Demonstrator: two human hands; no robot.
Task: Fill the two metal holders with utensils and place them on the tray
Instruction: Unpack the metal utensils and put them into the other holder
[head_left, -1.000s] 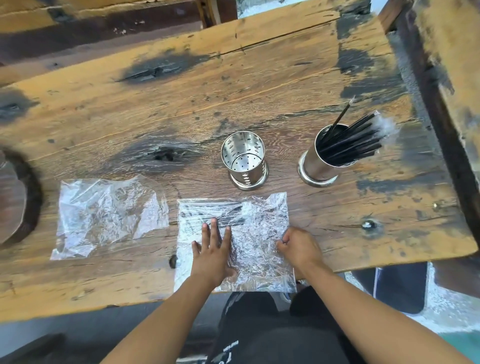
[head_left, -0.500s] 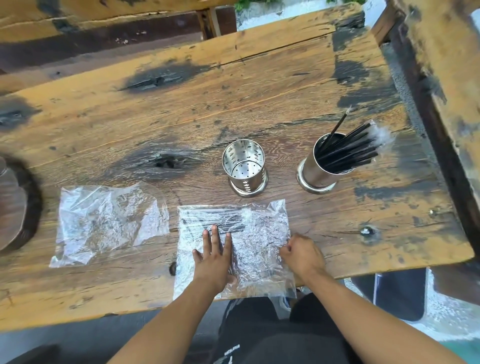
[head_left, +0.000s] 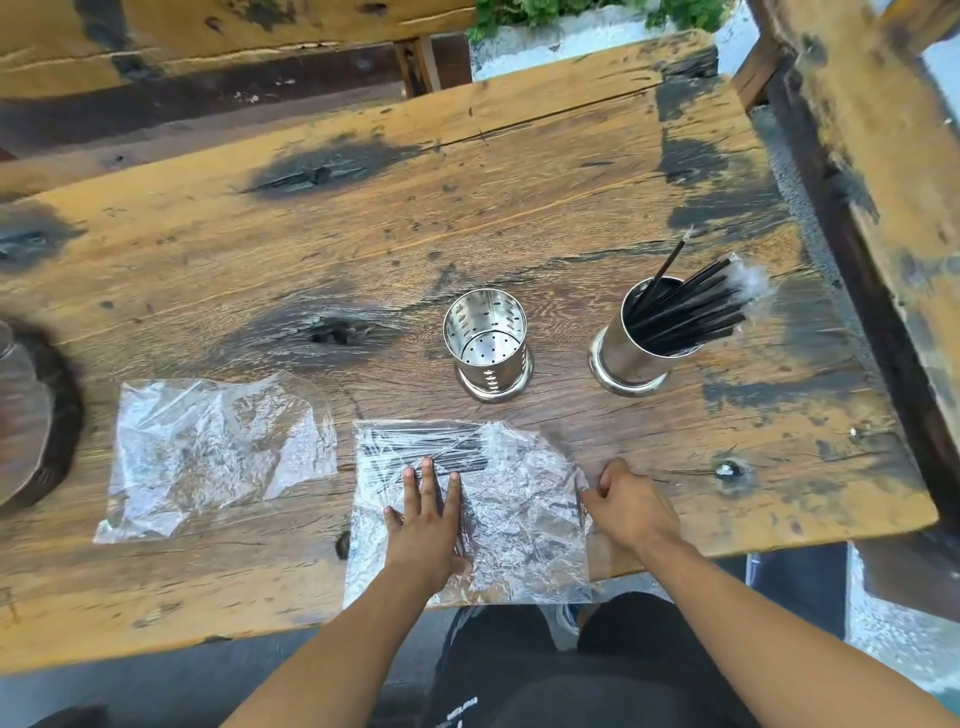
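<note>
Weathered wooden desk (head_left: 363, 249) with dark burn-like patches, seen from above by a seated person. Left hand (head_left: 426, 525) lies flat on a clear plastic bag (head_left: 519, 525) at the near edge of the desk, at about 6 o'clock in the view; fingers (head_left: 427, 478) straight and slightly apart, tips touching a bundle of thin black sticks (head_left: 431, 447) that lies crosswise inside the bag's far end. Right hand (head_left: 631, 506) sits at the bag's right edge, fingers curled and pinching the plastic there; that corner of the bag is lifted and blurred. The bag's near edge overhangs the desk. Empty metal holder (head_left: 488, 343), perforated, stands upright just beyond the bag at 12 o'clock from it, apart from the plastic. Second metal holder (head_left: 631, 358) stands at 3 o'clock from the first, near but not touching; it holds a bunch of black sticks (head_left: 685, 312) leaning toward 2 o'clock, their tips in a bit of clear wrap. One thinner stick stands more upright than the others. A second, crumpled plastic bag (head_left: 208, 452) lies flat at 9 o'clock from the first bag, just beside it; whether it holds anything cannot be told. At the far left edge of view, part of a round dark wooden piece (head_left: 31, 415) rests on the desk; cut off by the frame, so what it is cannot be told.
</note>
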